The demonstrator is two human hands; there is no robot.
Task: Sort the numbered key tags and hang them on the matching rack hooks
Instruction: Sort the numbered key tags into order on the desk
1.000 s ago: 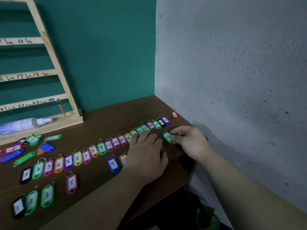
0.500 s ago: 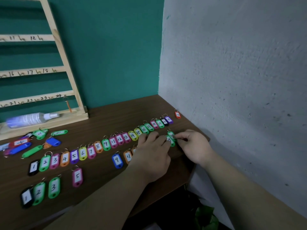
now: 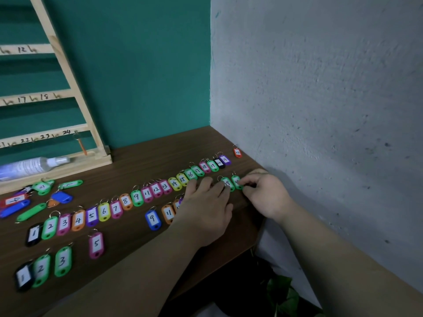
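A long row of numbered key tags (image 3: 137, 197) runs diagonally across the brown table (image 3: 142, 161), ending at an orange tag 23 (image 3: 237, 152). Two green tags lie side by side in a second row: tag 19 (image 3: 228, 183) and tag 20 (image 3: 237, 180). My left hand (image 3: 206, 207) lies flat, fingertips touching tag 19 and covering other tags. My right hand (image 3: 263, 193) pinches the lower end of tag 20. The wooden rack (image 3: 68, 72) with numbered rails stands at the back left.
Second-row tags 9 (image 3: 153, 218) and 11 (image 3: 168, 213) lie left of my left hand. Tags 1, 2, 3 (image 3: 62, 261) and 5 (image 3: 96, 244) sit near the front left. Loose tags (image 3: 41, 186) and a clear bottle (image 3: 29, 167) lie by the rack. A grey wall (image 3: 320, 110) borders the right.
My right hand brought a green tag down and to the right, setting it beside tag 19. My left hand's fingers shifted right onto tag 19.
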